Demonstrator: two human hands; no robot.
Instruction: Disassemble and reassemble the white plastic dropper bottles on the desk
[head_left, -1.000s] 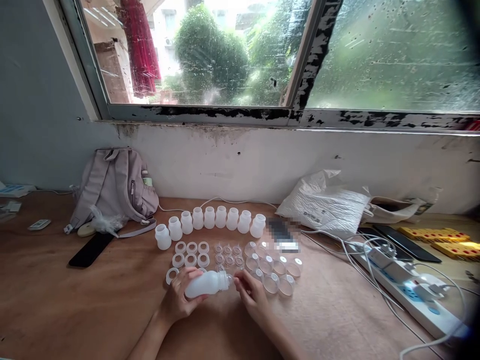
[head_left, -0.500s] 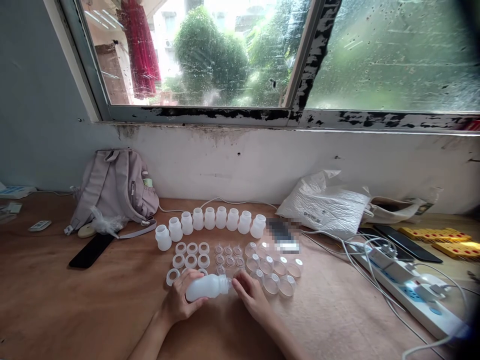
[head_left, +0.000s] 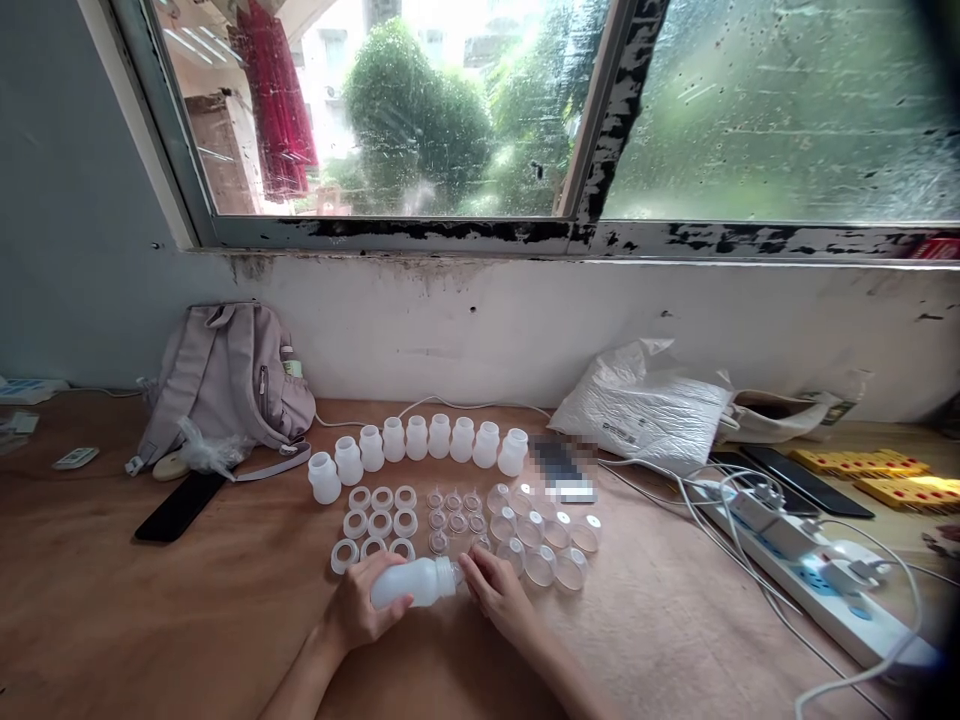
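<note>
My left hand (head_left: 363, 600) is wrapped round a frosted white baby bottle (head_left: 412, 583), which is tilted on its side with its threaded neck to the right. At the bottle's mouth, the fingers of my right hand (head_left: 496, 590) pinch a small clear bottle nipple (head_left: 458, 573), partly hidden by the fingertips. Just beyond the hands, white screw rings (head_left: 346, 524) lie in rows at the left. Clear nipples (head_left: 454, 503) stand in the middle, and clear domed caps (head_left: 540, 568) at the right.
Several short white bottles (head_left: 416, 440) stand in an arc behind the parts. A backpack (head_left: 225, 370) and a black phone (head_left: 178, 508) are at the left. To the right are a blurred-out phone (head_left: 562, 468), a silver bag (head_left: 637, 405), and a power strip (head_left: 817, 580) with tangled white cables.
The view has shifted slightly. My right fingers, with the nipple, have moved a little at the bottle's mouth; the left hand keeps its hold on the bottle.
</note>
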